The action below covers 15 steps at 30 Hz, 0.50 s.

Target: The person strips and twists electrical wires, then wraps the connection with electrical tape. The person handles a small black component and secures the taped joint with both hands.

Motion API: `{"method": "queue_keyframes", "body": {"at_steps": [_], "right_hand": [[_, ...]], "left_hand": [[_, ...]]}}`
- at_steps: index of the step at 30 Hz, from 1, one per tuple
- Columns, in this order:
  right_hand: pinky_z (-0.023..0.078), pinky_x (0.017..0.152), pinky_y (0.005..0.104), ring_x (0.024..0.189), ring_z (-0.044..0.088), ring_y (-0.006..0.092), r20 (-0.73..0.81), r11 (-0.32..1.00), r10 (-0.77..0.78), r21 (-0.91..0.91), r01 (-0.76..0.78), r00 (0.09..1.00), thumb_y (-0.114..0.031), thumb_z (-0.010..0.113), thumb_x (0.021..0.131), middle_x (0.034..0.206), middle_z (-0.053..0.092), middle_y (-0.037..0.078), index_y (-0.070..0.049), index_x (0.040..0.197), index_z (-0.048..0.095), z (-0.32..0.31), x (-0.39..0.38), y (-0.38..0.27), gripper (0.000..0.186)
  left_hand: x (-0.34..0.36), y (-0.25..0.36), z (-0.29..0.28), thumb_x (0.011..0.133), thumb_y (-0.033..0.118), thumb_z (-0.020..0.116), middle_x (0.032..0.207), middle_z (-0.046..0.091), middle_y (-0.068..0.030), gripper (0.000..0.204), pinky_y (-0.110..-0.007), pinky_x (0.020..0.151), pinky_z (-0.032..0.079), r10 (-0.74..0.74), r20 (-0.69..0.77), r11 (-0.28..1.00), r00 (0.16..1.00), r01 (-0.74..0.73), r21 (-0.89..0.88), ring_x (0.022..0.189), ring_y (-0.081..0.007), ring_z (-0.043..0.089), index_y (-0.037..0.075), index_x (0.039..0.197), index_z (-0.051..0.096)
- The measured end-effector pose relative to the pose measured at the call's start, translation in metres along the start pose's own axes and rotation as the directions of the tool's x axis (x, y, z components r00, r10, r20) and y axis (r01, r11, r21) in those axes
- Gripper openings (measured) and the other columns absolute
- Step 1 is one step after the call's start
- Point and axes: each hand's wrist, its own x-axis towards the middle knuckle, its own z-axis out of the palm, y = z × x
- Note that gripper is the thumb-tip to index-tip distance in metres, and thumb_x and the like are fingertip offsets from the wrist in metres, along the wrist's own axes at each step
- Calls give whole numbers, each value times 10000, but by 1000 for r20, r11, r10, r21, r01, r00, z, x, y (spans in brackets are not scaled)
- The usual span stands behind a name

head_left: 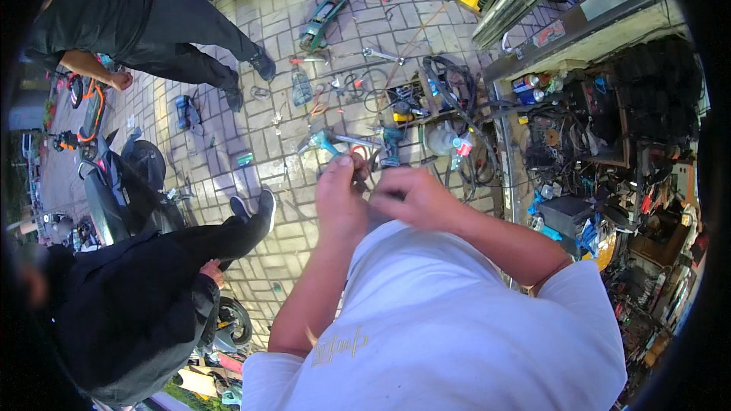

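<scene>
My left hand [340, 196] is raised in front of my white shirt, thumb and fingers pinched together around something small and dark that I cannot make out. Close to its right is my right hand [417, 196], its fingers curled in and slightly smeared by motion. What the right hand holds, if anything, is hidden. Below the hands, on the paving, lie a teal power drill [320, 141] and a second cordless drill [391, 144]. A toolbox [407, 99] with assorted tools stands just beyond them, beside a coil of black hose [449, 80].
Two people in dark clothes stand at the left, near a parked scooter [126, 183]. A green floor jack [323, 23], a wrench [383, 55] and a blue power tool [186, 113] lie on the paving. Cluttered shelves [579, 205] full of parts line the right side.
</scene>
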Motion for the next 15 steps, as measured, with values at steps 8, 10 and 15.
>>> {"method": "queue_keyframes", "body": {"at_steps": [8, 10, 15], "right_hand": [[508, 674, 353, 805, 605, 232, -156, 731, -563, -553, 401, 811, -133, 793, 615, 889, 639, 36, -84, 891, 684, -23, 19, -2, 301], [506, 676, 356, 811, 602, 231, -116, 651, -624, -624, 432, 773, -150, 785, 619, 880, 634, 24, -89, 888, 684, -22, 21, -2, 294], [503, 680, 365, 830, 593, 244, -124, 560, -717, -689, 461, 686, -165, 769, 618, 883, 622, 17, -95, 891, 683, -19, 22, 1, 295]], "left_hand": [[-17, 8, 6, 956, 218, 571, 883, 614, -9, 183, -264, 665, 409, -51, 48, 994, 998, 46, 100, 747, -107, 539, 48, 1009, 612], [-20, 10, 9, 953, 211, 577, 867, 613, -7, 180, -268, 659, 417, -57, 37, 989, 998, 52, 136, 745, -105, 542, 43, 1007, 617], [-28, 14, 13, 946, 184, 584, 840, 611, -13, 170, -262, 641, 431, 2, -7, 961, 1000, 0, 276, 730, -100, 544, 24, 985, 627]]}}
